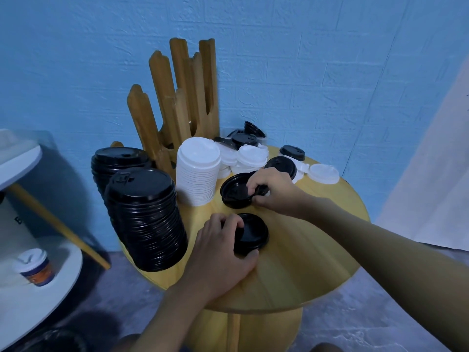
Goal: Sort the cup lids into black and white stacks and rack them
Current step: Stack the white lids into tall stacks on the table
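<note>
The left hand (223,250) grips 1 glossy black lid (253,236) flat on the desk (309,255); right hand (272,193) pinches an upturned black lid (233,193) just beyond.

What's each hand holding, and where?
Left hand grips the near black lid by its rim; right hand pinches the upturned black lid at its right edge.

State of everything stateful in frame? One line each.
Left hand: grips front black lid, flat on table.
Right hand: pinches rear black lid at its rim.
Black stacks: two, standing.
White stack: standing.
Wooden rack: no lids visible in it.
Loose lids: black and white mixed, unsorted.
Paper cup: lidded, upright.
</note>
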Demonstrator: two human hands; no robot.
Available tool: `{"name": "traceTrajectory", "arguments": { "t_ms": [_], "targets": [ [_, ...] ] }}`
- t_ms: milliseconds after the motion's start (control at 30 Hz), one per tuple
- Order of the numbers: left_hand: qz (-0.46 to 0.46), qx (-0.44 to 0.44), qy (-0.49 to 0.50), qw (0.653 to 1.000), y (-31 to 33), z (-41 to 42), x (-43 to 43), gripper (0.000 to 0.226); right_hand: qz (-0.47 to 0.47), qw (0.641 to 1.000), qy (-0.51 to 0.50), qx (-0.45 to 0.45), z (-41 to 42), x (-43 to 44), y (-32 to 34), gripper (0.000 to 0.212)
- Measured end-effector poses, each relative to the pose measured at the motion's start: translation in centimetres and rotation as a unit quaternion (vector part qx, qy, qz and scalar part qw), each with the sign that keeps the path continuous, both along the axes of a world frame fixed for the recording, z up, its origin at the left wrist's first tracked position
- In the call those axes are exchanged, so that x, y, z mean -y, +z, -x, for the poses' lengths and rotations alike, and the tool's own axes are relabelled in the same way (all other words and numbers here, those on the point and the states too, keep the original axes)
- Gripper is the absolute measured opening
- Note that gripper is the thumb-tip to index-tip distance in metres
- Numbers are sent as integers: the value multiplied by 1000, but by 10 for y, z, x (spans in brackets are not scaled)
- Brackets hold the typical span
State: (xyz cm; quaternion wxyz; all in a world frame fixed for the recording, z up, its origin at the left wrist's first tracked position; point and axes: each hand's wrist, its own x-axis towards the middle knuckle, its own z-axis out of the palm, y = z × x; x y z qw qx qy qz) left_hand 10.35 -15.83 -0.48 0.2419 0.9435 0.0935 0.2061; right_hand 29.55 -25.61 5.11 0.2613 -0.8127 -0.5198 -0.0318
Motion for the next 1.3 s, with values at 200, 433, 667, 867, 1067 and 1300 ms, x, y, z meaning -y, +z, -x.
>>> {"name": "traceTrajectory", "arguments": {
  "t_ms": [200, 433, 667, 867, 1067, 1300],
  "targets": [
    [10, 5, 2, 1000, 2, -2, -1, 58, -44, 993, -3, -106, 11, 19, 9, 25],
    [42, 10, -3, 999, 5, -3, -2, 84, -134, 981, -32, -139, 40, 41, 7, 29],
    [46, -11, -27, 999, 9, 0, 0, 95, -253, 945, -113, -173, 54, 54, 1, 28],
    [53, -20, -44, 997, 14, 2, 2, 97, -317, 922, -171, -144, 73, 69, 8, 28],
    [51, -33, -60, 996, 14, 1, 2, 99, -380, 888, -154, -207, 95, 81, 2, 36],
    [51, -44, -75, 995, 19, 5, 6, 103, -266, 914, -138, -272, 107, 80, -28, 13]
  ]
}}
